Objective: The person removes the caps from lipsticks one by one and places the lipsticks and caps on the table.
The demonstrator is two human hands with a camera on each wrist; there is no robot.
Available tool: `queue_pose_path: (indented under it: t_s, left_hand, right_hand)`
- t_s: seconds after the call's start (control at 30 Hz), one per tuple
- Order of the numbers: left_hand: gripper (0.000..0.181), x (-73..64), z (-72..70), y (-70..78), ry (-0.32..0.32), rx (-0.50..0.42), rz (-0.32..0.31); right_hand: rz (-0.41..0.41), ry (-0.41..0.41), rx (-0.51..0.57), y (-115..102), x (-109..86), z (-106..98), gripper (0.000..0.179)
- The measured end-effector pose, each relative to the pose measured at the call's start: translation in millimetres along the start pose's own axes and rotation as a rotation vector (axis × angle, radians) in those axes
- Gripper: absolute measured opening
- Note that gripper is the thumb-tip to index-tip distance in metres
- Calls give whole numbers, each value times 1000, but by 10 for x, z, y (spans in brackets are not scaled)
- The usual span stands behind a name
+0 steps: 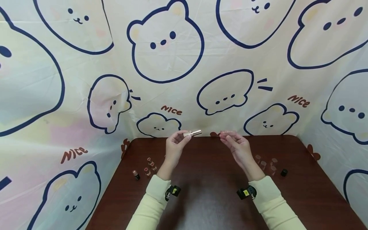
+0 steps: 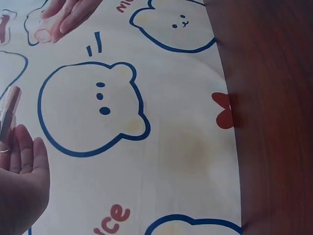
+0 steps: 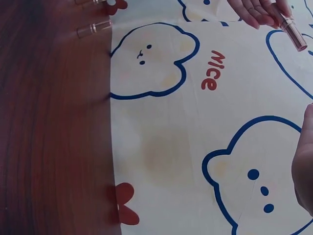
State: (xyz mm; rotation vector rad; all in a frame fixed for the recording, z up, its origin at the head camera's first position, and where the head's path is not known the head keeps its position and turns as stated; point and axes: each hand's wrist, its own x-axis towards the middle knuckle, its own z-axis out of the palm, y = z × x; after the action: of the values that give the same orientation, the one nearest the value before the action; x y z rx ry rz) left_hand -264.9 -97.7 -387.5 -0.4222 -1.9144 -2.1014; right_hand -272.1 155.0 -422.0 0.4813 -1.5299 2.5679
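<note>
Raised above the table's far edge, my left hand [image 1: 174, 147] grips a shiny metallic lipstick tube [image 1: 192, 133] between thumb and fingers, its end pointing right. Across a small gap, my right hand [image 1: 241, 149] pinches a clear pinkish lipstick cap [image 1: 227, 133]. The left wrist view shows the tube [image 2: 9, 112] upright in the left fingers and the cap [image 2: 43, 35] at the right fingertips. In the right wrist view the tube [image 3: 293, 33] is seen apart from the right hand [image 3: 304, 166], whose fingertips are out of frame.
On the brown table [image 1: 207, 179], several uncapped lipsticks [image 1: 147, 171] stand at left beside a black-based lipstick [image 1: 136, 174]. Several clear caps [image 1: 263, 164] and a black cap [image 1: 284, 172] stand at right. A bear-print cloth [image 1: 166, 64] hangs behind the table.
</note>
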Motion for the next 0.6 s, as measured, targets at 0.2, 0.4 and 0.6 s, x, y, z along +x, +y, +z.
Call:
queue_pose_path:
  t_s: [0.2,0.4,0.6]
  left_hand:
    - [27,28,-70,-225,33,-63,-43]
    - [21,-1,-120,-263,63,-90,-37]
    - [14,-17,-158,-282,84,-106,-40]
  right_hand:
    - [10,5,-18,6,-44,-71,24]
    - [9,0,-46,-8,-91,-180,29]
    - [25,9,-69,-17,-138,-289,26]
